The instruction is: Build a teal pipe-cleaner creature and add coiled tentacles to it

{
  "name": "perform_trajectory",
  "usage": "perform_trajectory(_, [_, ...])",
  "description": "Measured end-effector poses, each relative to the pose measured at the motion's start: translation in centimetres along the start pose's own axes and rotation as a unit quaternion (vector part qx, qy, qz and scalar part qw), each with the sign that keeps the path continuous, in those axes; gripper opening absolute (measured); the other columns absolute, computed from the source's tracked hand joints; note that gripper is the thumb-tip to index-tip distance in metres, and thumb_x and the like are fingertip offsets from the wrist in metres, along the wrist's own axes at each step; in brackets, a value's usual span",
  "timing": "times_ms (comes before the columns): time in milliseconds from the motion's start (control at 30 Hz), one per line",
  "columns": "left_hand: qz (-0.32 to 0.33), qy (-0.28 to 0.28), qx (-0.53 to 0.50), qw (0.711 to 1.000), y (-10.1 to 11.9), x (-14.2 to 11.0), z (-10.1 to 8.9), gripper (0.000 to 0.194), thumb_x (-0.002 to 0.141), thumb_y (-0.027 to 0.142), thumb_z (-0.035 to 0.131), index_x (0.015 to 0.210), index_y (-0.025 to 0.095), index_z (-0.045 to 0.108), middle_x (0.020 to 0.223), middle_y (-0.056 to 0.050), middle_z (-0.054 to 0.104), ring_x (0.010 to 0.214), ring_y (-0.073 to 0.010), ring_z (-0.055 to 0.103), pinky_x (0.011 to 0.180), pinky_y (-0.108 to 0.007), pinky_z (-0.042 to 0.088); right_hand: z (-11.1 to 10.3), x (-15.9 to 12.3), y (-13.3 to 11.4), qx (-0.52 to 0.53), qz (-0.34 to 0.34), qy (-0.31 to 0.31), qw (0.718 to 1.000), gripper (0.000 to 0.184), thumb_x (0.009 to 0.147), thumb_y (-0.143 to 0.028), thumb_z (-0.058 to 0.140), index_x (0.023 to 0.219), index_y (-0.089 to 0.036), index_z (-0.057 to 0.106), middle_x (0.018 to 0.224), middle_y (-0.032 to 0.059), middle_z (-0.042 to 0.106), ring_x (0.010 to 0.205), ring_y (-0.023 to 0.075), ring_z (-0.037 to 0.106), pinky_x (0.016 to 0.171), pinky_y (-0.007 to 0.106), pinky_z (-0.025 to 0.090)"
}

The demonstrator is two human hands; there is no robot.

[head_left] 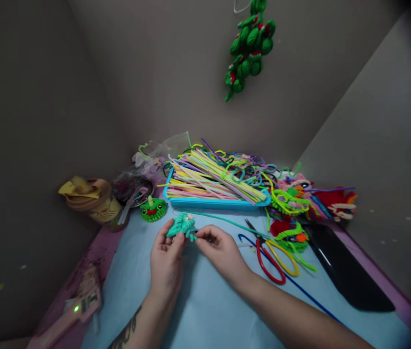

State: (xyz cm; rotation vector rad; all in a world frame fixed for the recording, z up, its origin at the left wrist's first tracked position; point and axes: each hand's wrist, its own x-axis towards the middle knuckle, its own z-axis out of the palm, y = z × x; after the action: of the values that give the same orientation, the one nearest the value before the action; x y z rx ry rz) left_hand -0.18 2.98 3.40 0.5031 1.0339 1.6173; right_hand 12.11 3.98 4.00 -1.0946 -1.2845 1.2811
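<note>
My left hand (166,259) is closed around a small turquoise pipe-cleaner figure (181,226), thumb in front and fingers behind. Pale bead-like spots show near its top right. With thumb and forefinger, my right hand (223,249) pinches a short turquoise strand at the figure's lower right side; the fingertips partly hide that end. Behind the figure, a long turquoise pipe cleaner (223,219) runs rightward over the blue work surface (136,271). Scissors (271,261) with one red and one yellow handle lie right of my right hand, over a dark blue pipe cleaner (310,300).
A blue tray (216,203) heaped with pastel pipe cleaners stands at the back. Left are a green figure (153,209), a cup (99,203) and a pink glue gun (77,310) with a green light. Colourful figures (288,232) and a black flat object (351,271) lie right. Green pieces (251,43) hang above.
</note>
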Motion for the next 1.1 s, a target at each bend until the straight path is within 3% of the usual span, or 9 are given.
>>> perform_trajectory(233, [0.01, -0.017, 0.043, 0.999, -0.5, -0.1, -0.1, 0.058, 0.061, 0.021, 0.079, 0.113, 0.018, 0.055, 0.098, -0.008, 0.069, 0.087, -0.0162, 0.066, 0.079, -0.025, 0.049, -0.1, -0.1, -0.4, -0.104, -0.077, 0.004, 0.992, 0.008, 0.074, -0.019, 0.06, 0.082, -0.018, 0.061, 0.08, 0.0014, 0.063, 0.074, 0.0148, 0.057, 0.067, 0.025, 0.045])
perform_trajectory(367, [0.014, -0.021, 0.076, 0.997, -0.6, -0.5, 0.0, 0.055, 0.064, 0.025, 0.077, 0.114, 0.018, 0.055, 0.101, -0.009, 0.068, 0.09, -0.018, 0.065, 0.082, -0.029, 0.049, 0.0, -0.4, -0.2, -0.213, -0.138, 0.027, 0.967, 0.01, 0.073, -0.016, 0.063, 0.082, -0.019, 0.059, 0.077, 0.0004, 0.06, 0.071, 0.0146, 0.054, 0.064, 0.025, 0.042])
perform_trajectory(533, [0.015, -0.027, 0.102, 0.994, -0.7, -1.0, -0.1, 0.055, 0.067, 0.029, 0.075, 0.117, 0.019, 0.056, 0.107, -0.011, 0.066, 0.095, -0.0204, 0.064, 0.086, -0.032, 0.049, -0.4, -0.4, 0.3, -0.282, -0.199, 0.045, 0.938, 0.009, 0.079, -0.017, 0.059, 0.087, -0.02, 0.058, 0.083, 0.0023, 0.061, 0.08, 0.0174, 0.057, 0.07, 0.028, 0.044])
perform_trajectory(767, [0.016, -0.047, 0.121, 0.991, -0.7, -1.2, -0.3, 0.053, 0.071, 0.033, 0.071, 0.119, 0.018, 0.057, 0.111, -0.012, 0.065, 0.102, -0.0231, 0.062, 0.091, -0.035, 0.047, -1.1, -0.1, 0.6, -0.396, -0.284, 0.021, 0.873, 0.011, 0.085, -0.015, 0.049, 0.091, -0.018, 0.057, 0.086, 0.0063, 0.062, 0.084, 0.0195, 0.057, 0.075, 0.031, 0.046])
perform_trajectory(1000, [-0.007, -0.036, 0.122, 0.992, -0.2, -1.3, 0.0, 0.053, 0.07, 0.034, 0.071, 0.118, 0.017, 0.059, 0.11, -0.012, 0.066, 0.102, -0.0243, 0.062, 0.091, -0.035, 0.047, -1.7, 0.6, 0.7, -0.496, -0.381, 0.0, 0.78, 0.015, 0.089, -0.016, 0.044, 0.086, -0.015, 0.058, 0.076, 0.0077, 0.061, 0.077, 0.0196, 0.057, 0.067, 0.03, 0.046])
perform_trajectory(1100, [-0.021, -0.034, 0.101, 0.994, -0.2, -1.4, 0.1, 0.054, 0.069, 0.033, 0.073, 0.117, 0.016, 0.059, 0.107, -0.012, 0.066, 0.101, -0.0247, 0.063, 0.088, -0.035, 0.048, -1.8, 0.6, 0.8, -0.512, -0.396, 0.003, 0.762, 0.018, 0.09, -0.016, 0.043, 0.085, -0.015, 0.06, 0.074, 0.0079, 0.061, 0.074, 0.0194, 0.057, 0.065, 0.03, 0.045])
